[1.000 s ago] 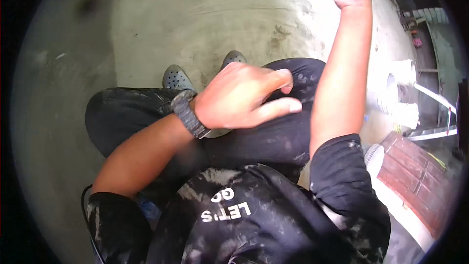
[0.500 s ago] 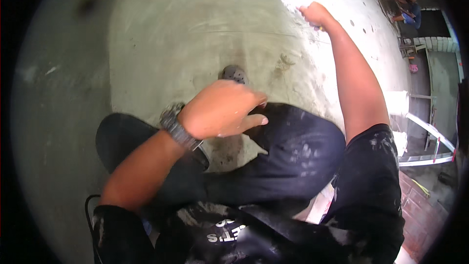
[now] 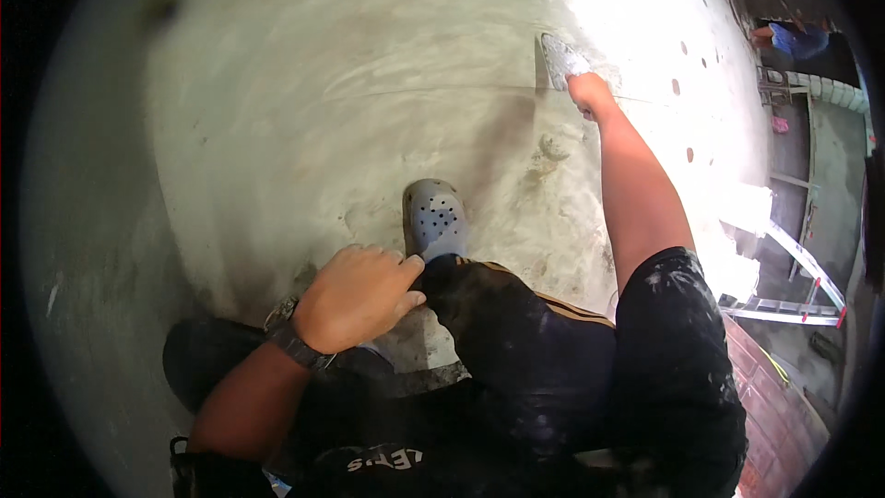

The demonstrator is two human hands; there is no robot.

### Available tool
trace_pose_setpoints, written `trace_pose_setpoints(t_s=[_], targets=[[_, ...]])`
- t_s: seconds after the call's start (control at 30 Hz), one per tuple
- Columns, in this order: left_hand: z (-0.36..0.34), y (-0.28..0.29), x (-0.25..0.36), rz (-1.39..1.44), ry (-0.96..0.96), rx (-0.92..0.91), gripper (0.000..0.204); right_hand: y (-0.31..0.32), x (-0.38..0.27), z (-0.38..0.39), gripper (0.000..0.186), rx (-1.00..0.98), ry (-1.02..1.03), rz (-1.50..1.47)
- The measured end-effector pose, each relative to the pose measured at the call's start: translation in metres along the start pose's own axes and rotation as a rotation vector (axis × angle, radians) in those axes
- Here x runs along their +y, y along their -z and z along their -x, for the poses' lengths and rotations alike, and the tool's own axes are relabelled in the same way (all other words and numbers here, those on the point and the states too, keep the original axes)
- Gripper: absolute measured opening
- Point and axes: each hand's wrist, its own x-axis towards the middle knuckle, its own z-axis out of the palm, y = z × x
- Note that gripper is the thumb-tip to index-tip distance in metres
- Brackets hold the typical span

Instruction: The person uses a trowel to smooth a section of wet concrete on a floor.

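Observation:
My right hand (image 3: 592, 95) is closed around the handle of a trowel (image 3: 561, 59), out at the end of my stretched arm. The trowel's blade, pale with wet plaster, is at the smooth grey cement floor (image 3: 323, 46), and its handle is mostly hidden in my fist. Nearer to me, my left hand (image 3: 361, 298) hangs over my bent leg with nothing in it; its thumb stands apart and the other fingers are loosely bent. A dark watch (image 3: 293, 337) sits on that wrist. Just beyond the left hand shows a grey clog (image 3: 436, 217) with holes, on my foot.
At the right stands an aluminium ladder (image 3: 802, 309), beside white containers (image 3: 745, 212). Reddish tiles (image 3: 770, 406) cover the lower right. A person (image 3: 797, 40) in blue is far off at the upper right. Dark spots (image 3: 676, 87) mark the bright floor strip.
The trowel has swung left and nearer, out of the glare, its blade now plainly visible. My left hand has moved down and left in the picture, and more of the clog shows.

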Motion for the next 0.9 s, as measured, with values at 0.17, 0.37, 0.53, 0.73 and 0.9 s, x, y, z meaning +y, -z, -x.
trace_pose_setpoints(t_s=[0.17,0.37,0.53,0.73,0.9], targets=[[-0.014,0.010,-0.011,0.046,0.013,-0.006,0.030,-0.011,0.008,-0.003,0.047,-0.091,-0.094,-0.175],[-0.027,0.010,-0.016,0.055,0.031,-0.059,0.034,-0.061,-0.085,0.092,0.043,-0.234,0.193,0.123],[-0.032,0.016,-0.015,0.069,0.024,-0.120,0.037,-0.039,-0.035,0.026,0.042,-0.015,0.467,0.419],[-0.035,0.010,-0.024,0.035,0.107,-0.160,0.037,-0.062,-0.078,0.060,0.039,-0.215,0.348,0.413],[-0.038,0.012,-0.013,0.092,0.023,-0.102,0.037,-0.022,-0.091,0.063,0.037,-0.190,0.284,0.226]])
